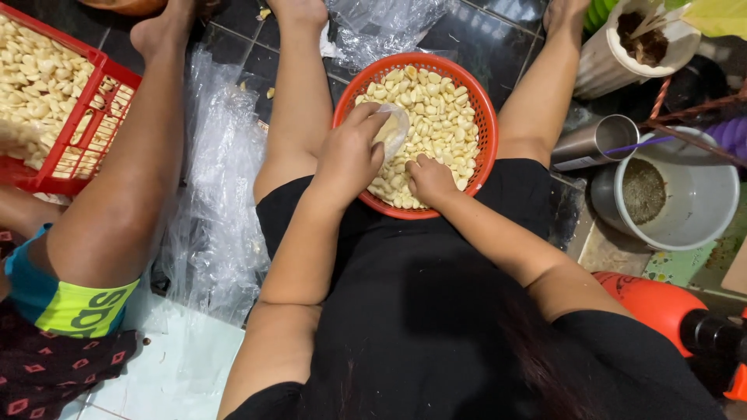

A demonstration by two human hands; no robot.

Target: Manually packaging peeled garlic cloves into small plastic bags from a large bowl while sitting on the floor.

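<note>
A round orange plastic basket sits on the dark floor between my legs, filled with peeled garlic cloves. My left hand is over the basket's near left side and grips a small clear plastic bag with cloves in it. My right hand rests on the cloves at the basket's near edge, fingers curled into them beside the bag.
A red crate of cloves stands at the far left, beside another person's leg. Clear plastic sheets lie on the floor. To the right are a white bucket, a metal cup, a plant pot and an orange container.
</note>
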